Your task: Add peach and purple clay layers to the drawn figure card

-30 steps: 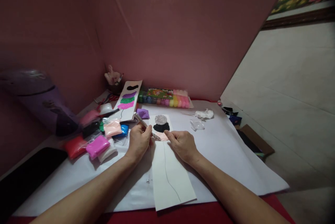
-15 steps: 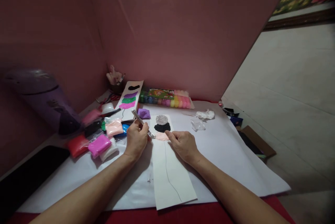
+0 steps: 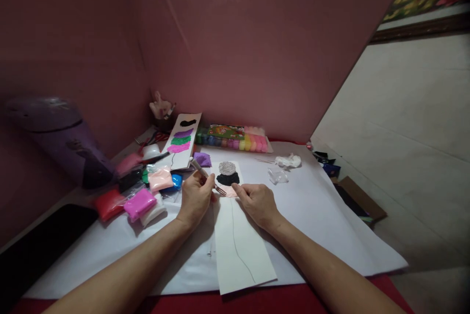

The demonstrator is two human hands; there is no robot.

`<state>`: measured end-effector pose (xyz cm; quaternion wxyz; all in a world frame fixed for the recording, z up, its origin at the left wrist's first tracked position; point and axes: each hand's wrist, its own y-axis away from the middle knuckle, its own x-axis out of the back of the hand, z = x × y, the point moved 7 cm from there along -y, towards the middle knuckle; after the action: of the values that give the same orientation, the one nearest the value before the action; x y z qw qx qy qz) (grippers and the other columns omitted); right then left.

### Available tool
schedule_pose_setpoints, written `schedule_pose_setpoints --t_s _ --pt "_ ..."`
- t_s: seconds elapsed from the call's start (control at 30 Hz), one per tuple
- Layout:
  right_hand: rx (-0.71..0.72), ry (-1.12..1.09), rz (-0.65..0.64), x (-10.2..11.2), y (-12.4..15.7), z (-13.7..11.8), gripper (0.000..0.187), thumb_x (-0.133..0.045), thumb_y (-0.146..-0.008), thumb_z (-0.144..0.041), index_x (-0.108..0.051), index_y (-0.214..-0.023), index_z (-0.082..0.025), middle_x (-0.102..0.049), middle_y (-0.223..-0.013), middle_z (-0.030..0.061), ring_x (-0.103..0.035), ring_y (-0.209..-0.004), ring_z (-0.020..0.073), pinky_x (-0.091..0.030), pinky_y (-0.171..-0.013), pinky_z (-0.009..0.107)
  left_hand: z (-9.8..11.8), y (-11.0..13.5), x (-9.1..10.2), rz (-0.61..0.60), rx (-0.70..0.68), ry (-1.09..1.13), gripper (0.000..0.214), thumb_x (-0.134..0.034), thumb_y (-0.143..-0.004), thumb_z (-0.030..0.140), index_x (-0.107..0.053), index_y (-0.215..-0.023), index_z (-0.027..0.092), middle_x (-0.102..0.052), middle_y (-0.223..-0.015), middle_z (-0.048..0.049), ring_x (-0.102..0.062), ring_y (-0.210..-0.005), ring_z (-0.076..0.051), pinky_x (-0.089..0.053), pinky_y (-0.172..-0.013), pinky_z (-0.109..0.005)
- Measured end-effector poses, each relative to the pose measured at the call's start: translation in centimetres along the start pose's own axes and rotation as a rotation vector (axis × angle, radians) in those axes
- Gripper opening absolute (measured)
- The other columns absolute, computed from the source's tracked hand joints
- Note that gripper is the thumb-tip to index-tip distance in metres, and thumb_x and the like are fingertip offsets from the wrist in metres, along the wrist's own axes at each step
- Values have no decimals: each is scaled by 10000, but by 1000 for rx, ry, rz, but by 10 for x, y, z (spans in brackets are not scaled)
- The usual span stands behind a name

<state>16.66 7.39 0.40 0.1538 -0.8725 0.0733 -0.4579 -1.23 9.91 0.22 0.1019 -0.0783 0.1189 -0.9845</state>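
Note:
My left hand (image 3: 195, 198) is closed round a metal fork (image 3: 206, 176), its tines resting on a pale pink clay patch (image 3: 227, 190) on a long white paper strip (image 3: 238, 240). Above that patch on the strip lie a black patch (image 3: 227, 179) and a grey one (image 3: 227, 167). A thin curved line runs down the strip. My right hand (image 3: 257, 202) lies on the strip's right edge beside the pink patch, fingers curled and pressed down on the paper.
Clay packets (image 3: 139, 203) in red, magenta, pink and blue lie at left. A second strip (image 3: 182, 138) with coloured patches leans behind them, beside a box of clay colours (image 3: 235, 137). White clay (image 3: 288, 160) and plastic wrap (image 3: 276, 175) lie at right. A large white sheet (image 3: 316, 216) covers the table.
The fork in my left hand has shifted a little right, from the strip's left edge onto the pink patch. My right hand has stayed in place.

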Motion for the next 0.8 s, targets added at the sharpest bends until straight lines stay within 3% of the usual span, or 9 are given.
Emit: schedule_pose_setpoints --t_s 0.8 --pt "10 14 16 0 0 -1 568 -454 -940 -482 -528 -459 -187 -515 -459 -18 -325 -468 104 -188 -534 278 2 -4 5 52 -92 -101 218 -541 -803 330 -482 -634 207 -479 -511 49 -443 -436 -99 -337 -454 -216"
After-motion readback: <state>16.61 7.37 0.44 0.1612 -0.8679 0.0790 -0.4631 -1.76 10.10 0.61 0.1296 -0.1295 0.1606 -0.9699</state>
